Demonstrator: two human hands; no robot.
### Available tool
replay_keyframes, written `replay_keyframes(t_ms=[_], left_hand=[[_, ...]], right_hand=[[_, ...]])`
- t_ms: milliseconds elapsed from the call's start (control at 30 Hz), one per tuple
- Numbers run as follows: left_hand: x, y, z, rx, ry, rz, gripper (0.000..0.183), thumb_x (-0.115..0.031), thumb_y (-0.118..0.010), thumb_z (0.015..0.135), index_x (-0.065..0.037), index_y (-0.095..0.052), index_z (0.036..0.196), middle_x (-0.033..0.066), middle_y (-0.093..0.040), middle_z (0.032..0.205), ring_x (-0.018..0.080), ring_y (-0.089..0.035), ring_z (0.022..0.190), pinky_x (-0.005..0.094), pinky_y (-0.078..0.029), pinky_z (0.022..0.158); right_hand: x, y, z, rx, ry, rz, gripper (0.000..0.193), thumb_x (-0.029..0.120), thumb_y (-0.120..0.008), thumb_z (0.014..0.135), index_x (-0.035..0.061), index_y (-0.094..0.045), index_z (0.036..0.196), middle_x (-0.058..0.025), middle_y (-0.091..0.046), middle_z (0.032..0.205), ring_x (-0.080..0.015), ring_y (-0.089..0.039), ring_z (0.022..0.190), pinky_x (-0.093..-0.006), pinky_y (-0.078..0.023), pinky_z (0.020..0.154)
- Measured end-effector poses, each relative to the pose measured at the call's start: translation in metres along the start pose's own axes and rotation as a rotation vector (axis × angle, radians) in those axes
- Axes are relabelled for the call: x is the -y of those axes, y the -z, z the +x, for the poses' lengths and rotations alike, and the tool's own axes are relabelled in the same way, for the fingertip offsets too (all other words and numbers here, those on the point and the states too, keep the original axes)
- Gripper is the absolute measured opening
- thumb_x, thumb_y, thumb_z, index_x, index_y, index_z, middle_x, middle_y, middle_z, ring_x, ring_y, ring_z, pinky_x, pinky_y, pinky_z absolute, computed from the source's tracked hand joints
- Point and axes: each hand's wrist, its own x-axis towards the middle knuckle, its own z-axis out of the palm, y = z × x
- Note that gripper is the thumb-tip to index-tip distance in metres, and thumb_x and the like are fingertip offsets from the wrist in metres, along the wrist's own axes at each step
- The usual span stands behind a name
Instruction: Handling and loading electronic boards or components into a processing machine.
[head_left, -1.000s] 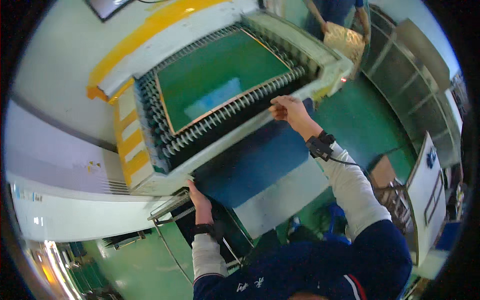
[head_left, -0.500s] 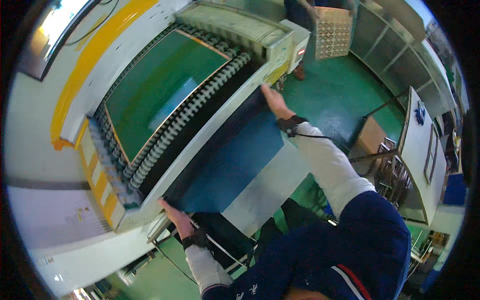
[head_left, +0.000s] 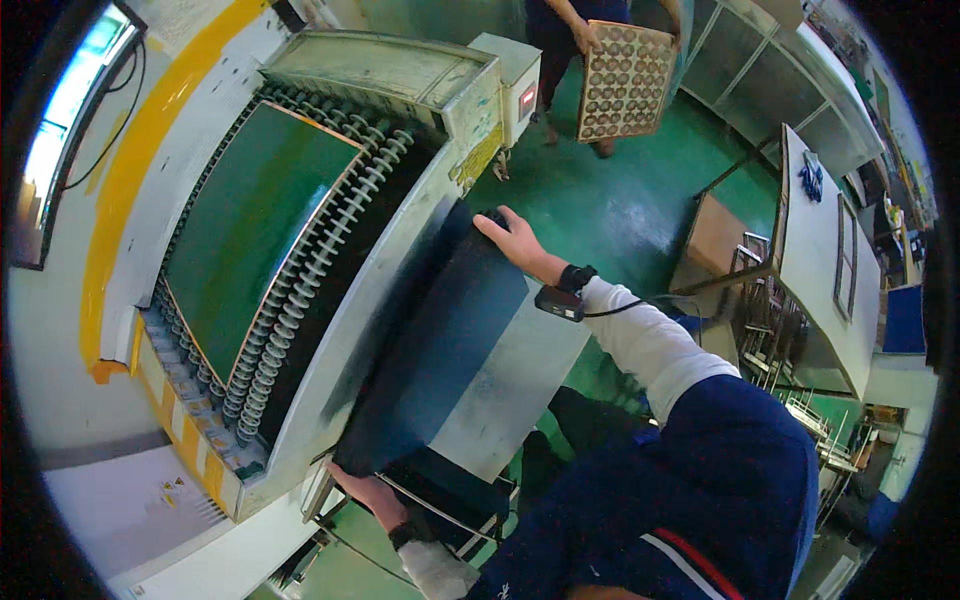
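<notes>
Hands: two. Right hand closed on the far right corner of the dark panel, fingers bent over its edge. Left hand at the panel's near left corner, touching; fingertips partly hidden, so cannot tell whether it is clamped there.

Panel: one, dark blue to black, between the hands, just beside the front of the machine. One pale grey sheet on its near right side; cannot tell whether the two are joined.

Machine: one. Carries one green board with a copper-coloured border, lying on ridged rollers, too many and too overlapped to count. One red-lit display at its far right end.

Elsewhere: one co-worker at the far side, holding one board with rows of round marks; one white table on the right with one blue cloth on it; one screen far left.

Versus one second earlier: right hand was above the machine's front edge, fingers pinched; now on the panel corner. Co-worker's board was tilted; now hangs with its marked face in view. Green board remains on the rollers.
</notes>
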Motion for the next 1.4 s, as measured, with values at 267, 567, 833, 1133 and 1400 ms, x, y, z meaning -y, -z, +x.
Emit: replay_keyframes(t_ms=[267, 567, 833, 1133, 1400], left_hand=[[-0.014, -0.003, -0.04, 0.088, 0.025, -0.29, 0.047, -0.036, -0.042, 0.097, -0.003, -0.047, 0.131, 0.011, -0.053, 0.128, 0.0245, -0.052, 0.115, 0.037, -0.041, 0.099], [-0.021, -0.003, -0.034, -0.102, 0.32, -0.364, 0.049, -0.041, -0.044, 0.096, 0.001, -0.055, 0.118, 0.015, -0.058, 0.115, 0.0263, -0.054, 0.109, 0.0388, -0.04, 0.097], [-0.041, -0.022, -0.02, -0.162, 0.309, -0.355, 0.046, -0.038, -0.047, 0.093, 0.001, -0.056, 0.117, 0.0138, -0.059, 0.114, 0.0251, -0.054, 0.11, 0.0367, -0.041, 0.096], [-0.04, -0.026, 0.017, -0.195, 0.349, -0.458, 0.042, -0.04, -0.054, 0.092, -0.001, -0.058, 0.108, 0.0135, -0.063, 0.103, 0.0236, -0.059, 0.099, 0.0367, -0.048, 0.086], [-0.048, -0.023, -0.01, -0.137, 0.178, -0.275, 0.038, -0.034, -0.048, 0.095, 0.001, -0.062, 0.104, 0.0114, -0.062, 0.1, 0.022, -0.059, 0.093, 0.0358, -0.048, 0.085]], right_hand=[[-0.014, 0.024, -0.025, -0.014, 0.23, 0.257, 0.041, 0.032, -0.066, 0.084, 0.0025, -0.06, 0.111, -0.0104, -0.062, 0.106, -0.0186, -0.058, 0.099, -0.0307, -0.043, 0.09], [-0.021, 0.029, -0.018, 0.087, 0.039, 0.338, 0.026, 0.028, -0.066, 0.083, 0.0043, -0.062, 0.092, -0.0004, -0.058, 0.081, -0.0105, -0.052, 0.079, -0.0255, -0.041, 0.073], [-0.036, 0.035, -0.01, 0.092, 0.046, 0.415, 0.022, 0.026, -0.065, 0.083, 0.0056, -0.062, 0.092, 0.0002, -0.057, 0.081, -0.011, -0.052, 0.078, -0.025, -0.041, 0.073], [-0.023, 0.001, 0.009, 0.036, 0.042, 0.333, 0.026, 0.027, -0.064, 0.083, 0.0023, -0.062, 0.092, -0.0017, -0.059, 0.085, -0.0119, -0.053, 0.082, -0.0256, -0.04, 0.076], [-0.012, -0.009, -0.004, -0.185, -0.001, 0.42, 0.022, 0.026, -0.063, 0.086, 0.0044, -0.062, 0.081, 0.0001, -0.058, 0.076, -0.0103, -0.051, 0.073, -0.0252, -0.038, 0.07]])
